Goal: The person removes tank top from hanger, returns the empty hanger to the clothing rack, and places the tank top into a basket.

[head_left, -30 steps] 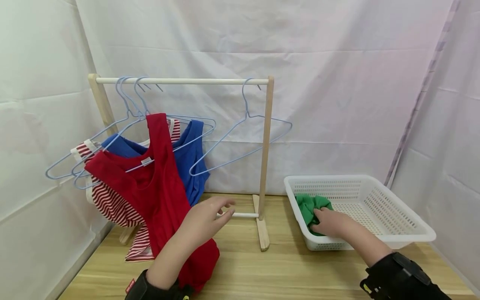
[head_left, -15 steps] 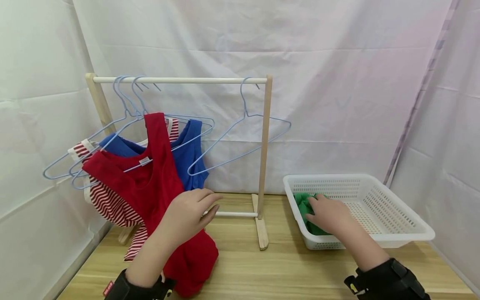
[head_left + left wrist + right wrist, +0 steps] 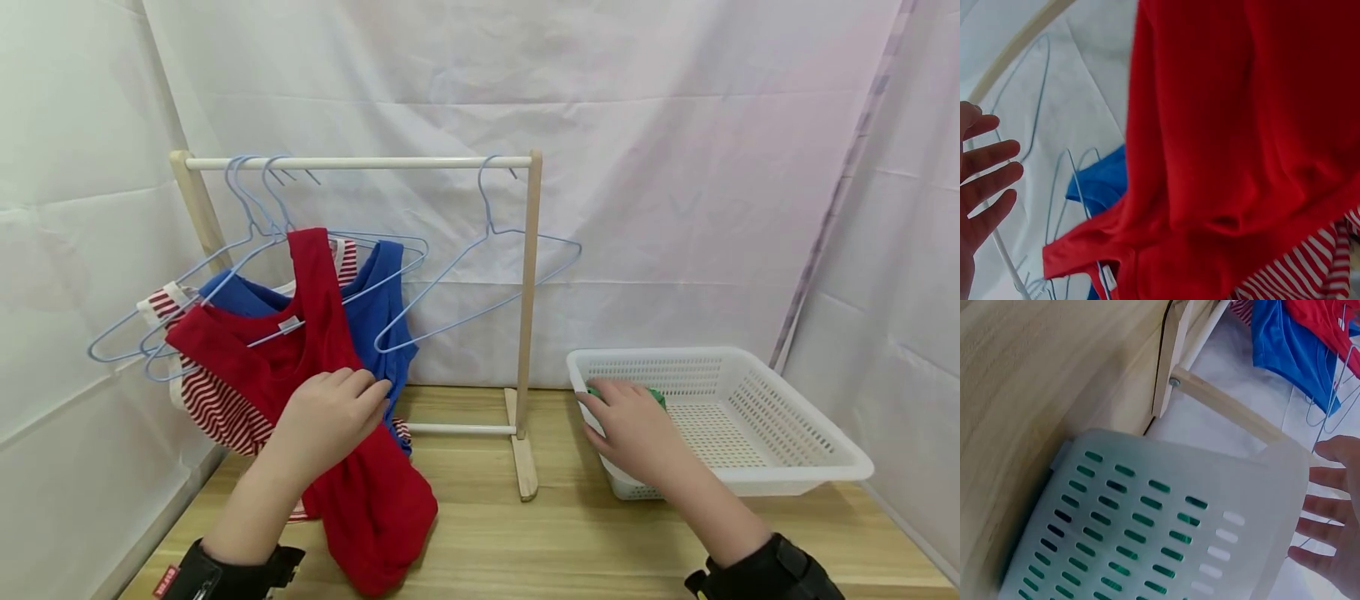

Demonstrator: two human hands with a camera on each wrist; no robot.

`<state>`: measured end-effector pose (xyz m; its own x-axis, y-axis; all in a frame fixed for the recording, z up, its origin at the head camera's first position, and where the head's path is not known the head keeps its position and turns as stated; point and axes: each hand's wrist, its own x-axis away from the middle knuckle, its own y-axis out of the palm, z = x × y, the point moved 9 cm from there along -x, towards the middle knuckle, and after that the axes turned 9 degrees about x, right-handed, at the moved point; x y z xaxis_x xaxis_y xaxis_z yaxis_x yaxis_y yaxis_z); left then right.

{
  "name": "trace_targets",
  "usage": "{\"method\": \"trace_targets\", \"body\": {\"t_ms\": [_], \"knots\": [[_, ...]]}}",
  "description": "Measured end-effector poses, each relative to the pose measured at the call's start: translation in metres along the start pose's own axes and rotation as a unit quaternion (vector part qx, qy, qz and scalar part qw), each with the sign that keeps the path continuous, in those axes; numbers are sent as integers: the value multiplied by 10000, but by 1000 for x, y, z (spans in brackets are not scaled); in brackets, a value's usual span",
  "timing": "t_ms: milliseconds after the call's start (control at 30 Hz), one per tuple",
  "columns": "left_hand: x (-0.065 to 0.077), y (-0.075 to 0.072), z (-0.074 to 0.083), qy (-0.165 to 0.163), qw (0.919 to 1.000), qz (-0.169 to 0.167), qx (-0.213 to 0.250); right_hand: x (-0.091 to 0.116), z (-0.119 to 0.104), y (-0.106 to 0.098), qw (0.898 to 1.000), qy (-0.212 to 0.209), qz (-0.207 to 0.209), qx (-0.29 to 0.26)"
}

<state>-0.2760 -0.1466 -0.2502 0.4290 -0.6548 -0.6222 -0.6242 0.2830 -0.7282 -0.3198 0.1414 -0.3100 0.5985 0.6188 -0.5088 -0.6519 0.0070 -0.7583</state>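
Observation:
A red sleeveless top (image 3: 375, 500) hangs askew on a light-blue hanger, its lower part reaching the tabletop. My left hand (image 3: 330, 421) is in front of it in the head view. The left wrist view shows that hand's loosely bent fingers (image 3: 994, 178), holding nothing. My right hand (image 3: 633, 433) is over the left side of a white basket (image 3: 817, 475). In the right wrist view its fingers (image 3: 1325, 506) are extended beside the basket rim; whether they touch it I cannot tell. Green cloth (image 3: 657, 397) in the basket is mostly hidden by that hand.
A wooden rack (image 3: 529, 292) stands on the table, with a bare blue hanger (image 3: 450, 275) at its right end. Behind the red top hang a blue top (image 3: 382, 308) and a red-and-white striped garment (image 3: 217, 408). White sheets enclose the back and sides.
My right hand has lifted from the green cloth and shifted left toward the basket's rim. My left hand has moved left across the red top. The garments hang much as before.

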Motion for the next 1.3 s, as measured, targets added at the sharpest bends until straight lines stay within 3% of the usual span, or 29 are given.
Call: {"method": "trace_targets", "body": {"t_ms": [133, 267, 533, 733, 933, 1133, 1300], "knots": [[8, -1, -17, -137, 9996, -94, -215, -1, -8, -8, 9989, -188, 426, 8], [13, -10, -35, -239, 9986, 25, -473, 0, -13, -11, 9974, -297, 664, 14], [23, -33, -76, -824, 9936, 193, -746, 2, -18, -4, 9977, -315, 568, -174], [35, -52, -98, -1128, 9861, 638, -1042, 3, -24, -5, 9963, -425, 716, -213], [49, -66, -122, -2048, 9686, 895, -1087, 3, -31, -5, 9955, -499, 787, -192], [66, -65, -149, -3362, 9340, 648, -1021, 5, -34, -6, 9953, -473, 806, -256], [72, -66, -157, -3586, 9238, 709, -1142, 6, -35, -4, 9955, -452, 805, -204]]}}
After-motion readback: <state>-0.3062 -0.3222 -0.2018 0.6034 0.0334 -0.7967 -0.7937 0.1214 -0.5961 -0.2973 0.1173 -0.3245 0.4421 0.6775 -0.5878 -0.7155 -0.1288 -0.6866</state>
